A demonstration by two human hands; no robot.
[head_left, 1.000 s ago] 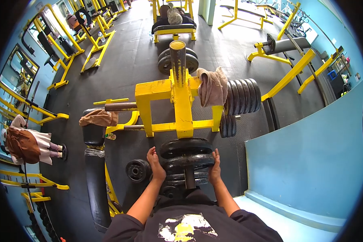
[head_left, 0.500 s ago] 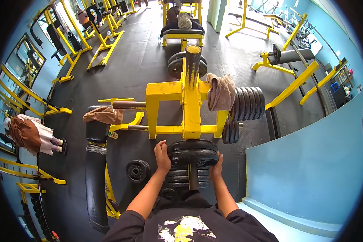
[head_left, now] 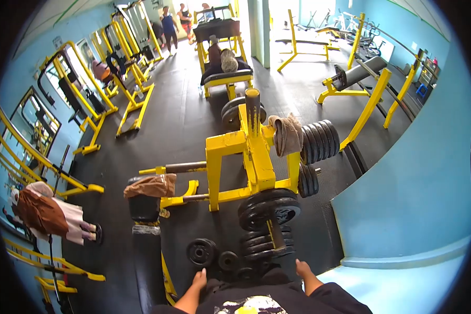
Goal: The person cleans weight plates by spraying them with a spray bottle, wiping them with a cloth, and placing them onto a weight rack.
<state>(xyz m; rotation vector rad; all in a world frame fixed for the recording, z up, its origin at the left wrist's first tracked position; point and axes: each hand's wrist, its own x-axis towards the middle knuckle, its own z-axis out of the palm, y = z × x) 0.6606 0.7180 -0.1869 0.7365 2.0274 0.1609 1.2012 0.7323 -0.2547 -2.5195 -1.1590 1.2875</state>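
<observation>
Both hands have nothing in them and hang low, close to my black shirt. My left hand (head_left: 199, 278) is near small round weight plates (head_left: 228, 260) on the floor, its fingers loosely apart. To the right, my right hand (head_left: 302, 268) is held off the rack, also loosely open. Between and beyond them, large black weight plates (head_left: 256, 209) sit on the upper peg (head_left: 276, 234) of a yellow plate rack (head_left: 259, 170). More black plates (head_left: 256, 246) show on a lower level under that peg. Neither hand touches the plates.
A padded bench (head_left: 146, 261) with a brown cloth (head_left: 150, 185) stands left. A towel (head_left: 288, 135) drapes over the rack near side plates (head_left: 320, 141). A blue wall (head_left: 403, 209) rises right. One person (head_left: 52, 212) stands left; another (head_left: 228, 62) lies on a bench ahead.
My hands have left the sides of the large plates and dropped back towards my body. The plates remain on the peg. The view has tilted up, showing people at the far end.
</observation>
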